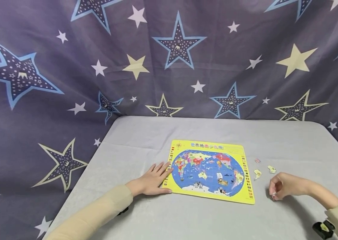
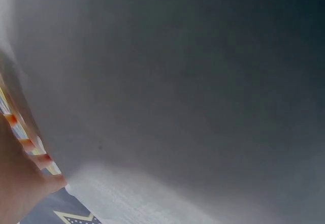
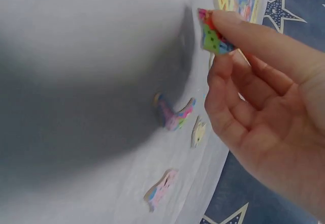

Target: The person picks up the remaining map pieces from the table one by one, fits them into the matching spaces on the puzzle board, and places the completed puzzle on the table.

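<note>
A yellow-bordered world map puzzle (image 1: 207, 196) lies flat on the table, its blue oval filled with coloured continents and small animal pictures. My left hand (image 1: 154, 179) rests on its left edge with the fingers spread; the fingers (image 2: 40, 159) also show in the left wrist view. To the right of the board, my right hand (image 1: 287, 186) is held over the cloth. Between thumb and index finger it pinches a small puzzle piece (image 3: 213, 40), green, red and blue, seen close in the right wrist view. The other fingers are curled beneath.
Loose puzzle pieces lie right of the board: a small pink one (image 1: 257, 160), a yellowish one (image 1: 257, 174) and another pale yellow one (image 1: 272, 169). In the right wrist view a pink and blue piece (image 3: 161, 188) lies on the cloth. A star-patterned curtain (image 1: 186, 93) hangs behind the table.
</note>
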Motion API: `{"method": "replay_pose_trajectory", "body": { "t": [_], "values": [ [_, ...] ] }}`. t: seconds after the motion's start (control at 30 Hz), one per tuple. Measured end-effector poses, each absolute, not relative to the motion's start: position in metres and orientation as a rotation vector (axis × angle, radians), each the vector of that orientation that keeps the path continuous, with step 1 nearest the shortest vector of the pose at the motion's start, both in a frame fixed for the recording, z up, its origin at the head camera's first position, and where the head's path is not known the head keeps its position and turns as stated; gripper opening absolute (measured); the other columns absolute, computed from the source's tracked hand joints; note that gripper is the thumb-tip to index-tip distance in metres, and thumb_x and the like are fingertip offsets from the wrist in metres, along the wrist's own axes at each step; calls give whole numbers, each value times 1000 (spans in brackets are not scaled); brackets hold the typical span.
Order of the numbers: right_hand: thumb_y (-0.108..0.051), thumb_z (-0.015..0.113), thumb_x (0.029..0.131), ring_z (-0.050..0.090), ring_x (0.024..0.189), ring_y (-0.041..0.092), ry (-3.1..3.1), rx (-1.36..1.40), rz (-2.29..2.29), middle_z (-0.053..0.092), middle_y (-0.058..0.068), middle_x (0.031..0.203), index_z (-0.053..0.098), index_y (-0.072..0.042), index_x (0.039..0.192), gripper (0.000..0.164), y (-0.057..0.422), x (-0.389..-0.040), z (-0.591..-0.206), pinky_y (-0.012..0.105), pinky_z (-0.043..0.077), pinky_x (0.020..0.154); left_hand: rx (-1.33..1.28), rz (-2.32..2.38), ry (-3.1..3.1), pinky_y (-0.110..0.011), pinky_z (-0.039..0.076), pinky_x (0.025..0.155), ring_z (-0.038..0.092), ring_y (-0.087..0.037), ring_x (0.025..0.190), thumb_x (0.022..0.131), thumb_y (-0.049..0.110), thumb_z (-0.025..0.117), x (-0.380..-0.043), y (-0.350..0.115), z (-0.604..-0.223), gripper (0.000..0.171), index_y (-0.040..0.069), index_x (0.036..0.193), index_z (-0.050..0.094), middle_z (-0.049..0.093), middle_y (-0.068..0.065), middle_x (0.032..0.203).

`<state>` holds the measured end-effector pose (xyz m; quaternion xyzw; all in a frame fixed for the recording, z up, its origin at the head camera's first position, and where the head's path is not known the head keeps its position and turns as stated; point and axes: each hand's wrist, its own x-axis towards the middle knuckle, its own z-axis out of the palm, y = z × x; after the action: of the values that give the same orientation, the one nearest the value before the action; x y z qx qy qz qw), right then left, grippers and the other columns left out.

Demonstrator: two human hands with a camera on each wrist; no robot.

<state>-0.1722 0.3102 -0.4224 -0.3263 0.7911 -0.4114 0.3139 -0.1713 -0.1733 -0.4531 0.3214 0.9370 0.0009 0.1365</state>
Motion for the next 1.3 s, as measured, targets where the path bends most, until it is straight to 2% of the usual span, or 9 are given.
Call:
{"method": "replay_pose_trajectory", "body": {
  "t": [0.23, 0.33, 0.43, 0.57, 0.63, 0.7, 0.93, 1.1, 1.3],
  "values": [
    [2, 62, 75, 60, 65, 11, 2103, -938, -1207, 65, 9, 74, 61, 4, 79, 5, 290, -181, -418, 27, 51, 58, 919, -18, 2719, -48, 9, 106, 5, -28, 135, 80, 71, 26, -171, -171, -452, 85, 16, 144, 13, 3, -6, 149],
    [0, 63, 76, 61, 68, 13, 2147, -913, -1206, 65, 10, 76, 62, 4, 81, 6, 276, -186, -417, 30, 52, 62, 916, -23, 2719, -48, 9, 105, 5, -27, 135, 80, 72, 26, -172, -172, -453, 85, 16, 144, 13, 3, -6, 149],
    [-6, 66, 75, 61, 68, 13, 2228, -854, -1168, 66, 7, 78, 64, 0, 82, 9, 259, -190, -415, 37, 48, 76, 913, -6, 2720, -48, 9, 105, 5, -27, 135, 80, 71, 27, -172, -173, -453, 85, 16, 144, 14, 3, -6, 149],
    [-9, 67, 76, 55, 65, 9, 2312, -783, -1112, 64, 3, 79, 65, -4, 85, 10, 235, -195, -409, 30, 45, 71, 904, -6, 2719, -48, 8, 106, 4, -27, 135, 80, 71, 27, -172, -173, -452, 85, 17, 144, 13, 2, -5, 149],
    [-8, 65, 78, 53, 66, 9, 2305, -766, -1116, 62, 4, 80, 65, -3, 87, 10, 225, -196, -407, 23, 46, 60, 904, -4, 2718, -49, 8, 105, 4, -27, 135, 80, 71, 27, -172, -173, -452, 85, 17, 144, 13, 2, -6, 149],
    [-7, 64, 78, 51, 65, 9, 2306, -770, -1114, 61, 3, 80, 65, -3, 88, 10, 216, -198, -406, 21, 45, 58, 902, -8, 2715, -49, 8, 105, 3, -27, 135, 80, 71, 27, -172, -173, -452, 85, 17, 144, 13, 2, -6, 149],
    [-1, 61, 79, 59, 69, 21, 2241, -803, -1181, 62, 8, 80, 63, 0, 91, 12, 192, -201, -407, 33, 51, 61, 901, -20, 2711, -47, 8, 106, 4, -27, 135, 80, 72, 26, -172, -173, -453, 85, 17, 144, 13, 2, -5, 149],
    [4, 57, 79, 63, 75, 22, 2196, -796, -1252, 62, 12, 85, 61, 4, 91, 12, 175, -204, -410, 34, 52, 67, 901, -16, 2706, -46, 8, 106, 4, -27, 135, 80, 72, 25, -170, -173, -453, 86, 17, 144, 12, 2, -6, 149],
    [3, 58, 80, 62, 72, 23, 2267, -819, -1271, 61, 12, 87, 62, 3, 91, 12, 155, -210, -413, 34, 52, 65, 893, -29, 2709, -46, 7, 106, 3, -26, 135, 80, 72, 25, -171, -172, -453, 85, 17, 144, 12, 1, -5, 149]
  ]
}}
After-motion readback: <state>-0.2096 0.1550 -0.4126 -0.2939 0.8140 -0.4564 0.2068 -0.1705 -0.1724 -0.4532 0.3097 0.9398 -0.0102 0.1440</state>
